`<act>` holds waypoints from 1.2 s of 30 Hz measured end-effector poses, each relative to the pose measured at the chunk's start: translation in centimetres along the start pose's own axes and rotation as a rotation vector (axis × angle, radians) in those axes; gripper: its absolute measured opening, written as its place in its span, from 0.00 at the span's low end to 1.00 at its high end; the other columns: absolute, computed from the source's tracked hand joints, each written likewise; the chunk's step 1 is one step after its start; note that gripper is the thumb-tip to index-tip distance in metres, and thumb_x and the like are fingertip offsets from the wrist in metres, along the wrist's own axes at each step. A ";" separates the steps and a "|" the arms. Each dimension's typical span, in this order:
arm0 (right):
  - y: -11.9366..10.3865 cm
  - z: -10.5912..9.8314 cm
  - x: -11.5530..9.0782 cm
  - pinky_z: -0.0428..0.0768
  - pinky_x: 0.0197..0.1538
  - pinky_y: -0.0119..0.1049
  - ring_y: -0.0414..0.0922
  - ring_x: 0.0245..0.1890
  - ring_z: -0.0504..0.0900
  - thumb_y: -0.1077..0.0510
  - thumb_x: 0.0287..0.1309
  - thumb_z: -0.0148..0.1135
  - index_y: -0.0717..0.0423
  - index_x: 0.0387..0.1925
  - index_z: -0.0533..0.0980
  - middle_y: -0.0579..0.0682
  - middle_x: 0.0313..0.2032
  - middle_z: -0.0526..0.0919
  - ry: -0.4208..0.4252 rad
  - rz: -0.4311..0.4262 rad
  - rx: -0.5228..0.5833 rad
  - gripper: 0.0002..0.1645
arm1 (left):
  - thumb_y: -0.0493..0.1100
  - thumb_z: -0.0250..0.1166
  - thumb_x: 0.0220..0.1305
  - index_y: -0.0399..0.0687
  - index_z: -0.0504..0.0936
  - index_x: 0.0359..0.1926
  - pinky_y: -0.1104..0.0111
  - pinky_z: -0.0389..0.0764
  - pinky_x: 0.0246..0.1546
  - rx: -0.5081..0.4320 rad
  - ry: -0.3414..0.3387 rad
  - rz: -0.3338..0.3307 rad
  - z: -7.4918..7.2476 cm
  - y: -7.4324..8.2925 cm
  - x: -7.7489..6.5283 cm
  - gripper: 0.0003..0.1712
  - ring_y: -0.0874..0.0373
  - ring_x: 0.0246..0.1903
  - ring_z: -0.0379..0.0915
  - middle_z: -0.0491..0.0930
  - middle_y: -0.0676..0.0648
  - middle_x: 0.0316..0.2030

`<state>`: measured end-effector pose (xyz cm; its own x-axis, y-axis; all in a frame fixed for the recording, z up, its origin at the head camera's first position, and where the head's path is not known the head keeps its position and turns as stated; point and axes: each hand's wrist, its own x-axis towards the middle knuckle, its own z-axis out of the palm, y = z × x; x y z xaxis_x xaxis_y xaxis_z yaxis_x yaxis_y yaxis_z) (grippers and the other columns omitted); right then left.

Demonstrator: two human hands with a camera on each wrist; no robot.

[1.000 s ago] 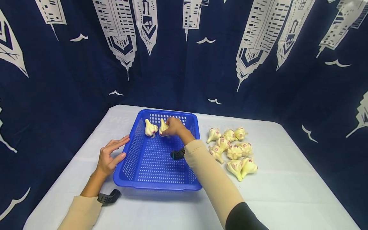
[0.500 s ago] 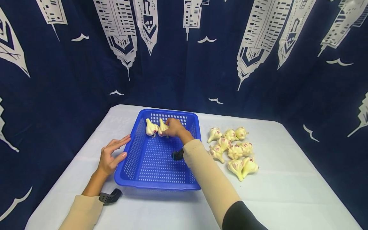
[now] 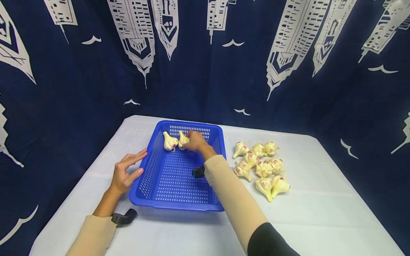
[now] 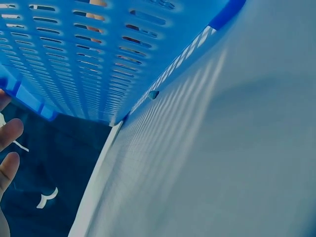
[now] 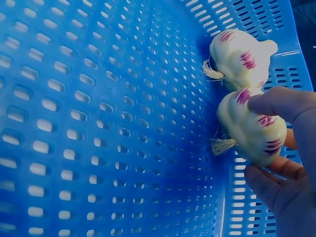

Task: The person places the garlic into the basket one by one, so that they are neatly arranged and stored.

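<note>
In the head view my right hand reaches into the far part of a blue plastic basket. Its thumb and fingers grip a garlic bulb with purple streaks, low against the far wall. Right beside that one, to its left, lies a second garlic bulb, its stem pointing away. Both bulbs show tufts of roots in the right wrist view. My left hand rests against the basket's left rim, its fingers extended and its thumb apart. Only some fingertips of it appear in the left wrist view.
Several more garlic bulbs lie grouped on the white tabletop, right of the basket. A dark blue curtain with white building prints hangs behind the table. Both wrists wear black bands.
The right hand keeps its grip, and the held bulb shifts only slightly beside its neighbour. The left hand stays at the rim. The whole head view drifts a little to the right.
</note>
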<state>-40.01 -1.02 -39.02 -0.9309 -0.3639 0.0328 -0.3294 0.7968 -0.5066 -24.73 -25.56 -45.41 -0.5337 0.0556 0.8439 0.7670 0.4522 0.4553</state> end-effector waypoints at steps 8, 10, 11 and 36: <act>-0.1 -0.3 -0.1 0.72 0.60 0.42 0.52 0.54 0.76 0.50 0.51 0.74 0.63 0.62 0.72 0.59 0.56 0.79 0.001 0.002 0.015 0.39 | 0.35 0.60 0.43 0.29 0.83 0.50 0.70 0.69 0.37 -0.008 -0.020 0.008 -0.1 0.3 0.2 0.29 0.57 0.40 0.76 0.80 0.33 0.52; -0.1 -0.3 -0.2 0.71 0.61 0.43 0.52 0.56 0.75 0.50 0.52 0.73 0.62 0.62 0.72 0.60 0.57 0.78 0.008 0.001 0.014 0.39 | 0.35 0.60 0.43 0.29 0.83 0.51 0.70 0.69 0.37 -0.011 -0.024 0.010 -0.1 0.3 0.2 0.29 0.59 0.41 0.76 0.80 0.33 0.52; -0.1 -0.3 -0.2 0.71 0.62 0.43 0.53 0.57 0.74 0.50 0.52 0.73 0.62 0.61 0.72 0.60 0.57 0.78 0.013 0.000 0.015 0.38 | 0.35 0.61 0.42 0.30 0.83 0.51 0.70 0.69 0.37 -0.011 -0.022 0.015 -0.1 0.3 0.2 0.29 0.59 0.41 0.75 0.80 0.33 0.52; -1.2 -3.5 -0.5 0.76 0.52 0.44 0.52 0.48 0.79 0.51 0.54 0.71 0.61 0.56 0.76 0.57 0.48 0.81 0.183 0.005 0.080 0.30 | 0.36 0.59 0.45 0.29 0.83 0.51 0.73 0.67 0.37 -0.018 -0.037 -0.010 -0.3 0.3 0.1 0.28 0.50 0.39 0.76 0.80 0.36 0.54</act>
<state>-39.72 -0.16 -35.42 -0.9480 -0.2609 0.1823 -0.3180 0.7546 -0.5739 -24.45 -25.69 -45.11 -0.5539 0.0838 0.8283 0.7676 0.4367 0.4692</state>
